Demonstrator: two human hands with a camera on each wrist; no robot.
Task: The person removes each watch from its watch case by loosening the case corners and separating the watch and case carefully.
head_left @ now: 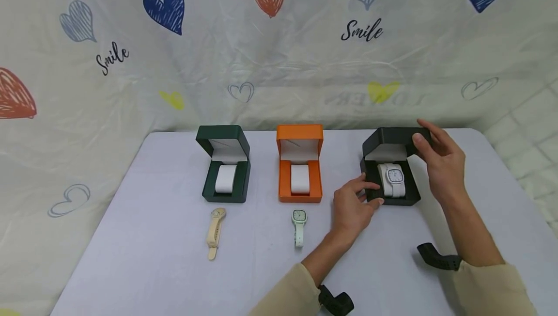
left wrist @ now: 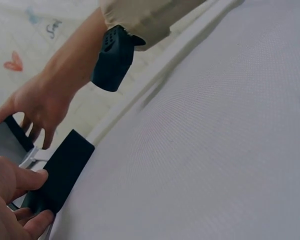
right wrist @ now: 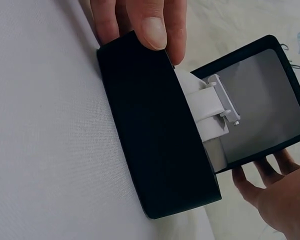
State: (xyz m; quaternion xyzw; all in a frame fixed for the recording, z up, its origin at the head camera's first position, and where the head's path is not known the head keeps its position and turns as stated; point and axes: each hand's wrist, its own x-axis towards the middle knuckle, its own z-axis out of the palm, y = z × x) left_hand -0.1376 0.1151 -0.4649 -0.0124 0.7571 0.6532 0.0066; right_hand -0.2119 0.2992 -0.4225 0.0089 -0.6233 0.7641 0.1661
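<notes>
A black watch box (head_left: 411, 195) stands with its lid up at the right of the table. Inside, a white watch (head_left: 395, 176) is wrapped round the white cushion, its face toward the front. My left hand (head_left: 352, 207) grips the left front part of the base, thumb (right wrist: 154, 32) on the front wall. The lid (head_left: 394, 135) is held at its right side by my right hand (head_left: 443, 161), thumb in front and fingers behind. In the right wrist view the watch (right wrist: 222, 100) shows edge-on above the box's dark front wall.
A green watch box (head_left: 241, 180) and an orange watch box (head_left: 283, 192) stand open to the left, each with a white cushion. A beige watch (head_left: 214, 231) lies before the green one, a pale green watch (head_left: 299, 229) before the orange. A heart-printed sheet (head_left: 296, 69) hangs behind.
</notes>
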